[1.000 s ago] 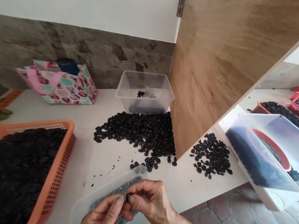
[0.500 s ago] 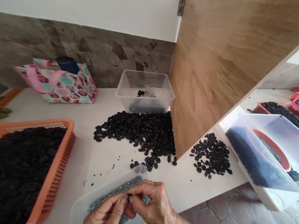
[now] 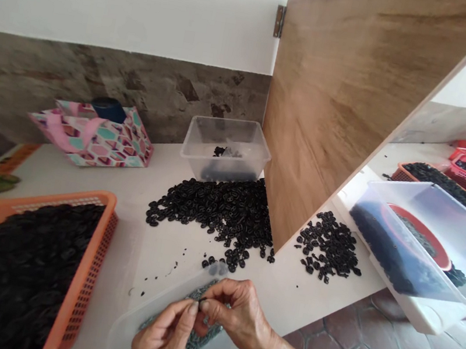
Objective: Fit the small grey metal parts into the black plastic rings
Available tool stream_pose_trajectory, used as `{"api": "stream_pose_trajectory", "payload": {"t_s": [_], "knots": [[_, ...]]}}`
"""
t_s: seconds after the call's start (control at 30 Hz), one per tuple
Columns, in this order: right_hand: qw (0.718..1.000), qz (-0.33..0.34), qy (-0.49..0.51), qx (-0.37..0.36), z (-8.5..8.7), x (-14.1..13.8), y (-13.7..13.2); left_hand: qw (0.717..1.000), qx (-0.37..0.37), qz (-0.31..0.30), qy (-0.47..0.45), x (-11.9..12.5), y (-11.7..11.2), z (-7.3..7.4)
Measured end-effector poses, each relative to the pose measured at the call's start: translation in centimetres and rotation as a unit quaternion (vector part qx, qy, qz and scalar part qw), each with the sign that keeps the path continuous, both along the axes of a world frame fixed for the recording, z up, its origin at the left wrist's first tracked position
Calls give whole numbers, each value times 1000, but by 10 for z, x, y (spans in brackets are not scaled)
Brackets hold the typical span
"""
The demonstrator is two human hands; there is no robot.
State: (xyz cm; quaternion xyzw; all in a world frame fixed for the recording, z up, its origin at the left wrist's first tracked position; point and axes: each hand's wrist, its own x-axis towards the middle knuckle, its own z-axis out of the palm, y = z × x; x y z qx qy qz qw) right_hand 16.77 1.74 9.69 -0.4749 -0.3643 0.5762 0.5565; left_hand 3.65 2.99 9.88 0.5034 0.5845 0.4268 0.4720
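My left hand and my right hand meet fingertip to fingertip, thumb and forefinger of each pinched together. Between them is a small black piece, mostly hidden by the fingers. Directly below both hands stands a clear plastic tub holding many small grey metal parts. Beyond the tub a heap of flat black oval pieces with holes lies on the white table.
An orange basket full of black pieces stands at left. A clear bin, a patterned bag and an upright wooden panel are behind. Right of the panel lie more black pieces and a large clear bin.
The view has tilted slightly, so the background sits a little lower. Both hands keep their pinch on the small black piece, with only slight finger movement.
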Motion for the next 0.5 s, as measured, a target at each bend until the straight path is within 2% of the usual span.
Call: {"api": "stream_pose_trajectory", "payload": {"t_s": [0.13,0.2,0.37,0.43,0.5], "knots": [[999,-2,-33,2,-4,3,2,999,13,-35,26,-2,8,-1],[1000,0,-9,3,-9,5,5,998,13,-58,31,-2,11,-2],[999,3,42,2,-19,9,12,997,9,-66,31,-8,18,-10],[999,-7,47,0,-21,10,14,996,11,-74,52,-15,27,-12],[998,-20,58,-8,-22,11,16,991,32,-73,112,-21,44,-13]]}}
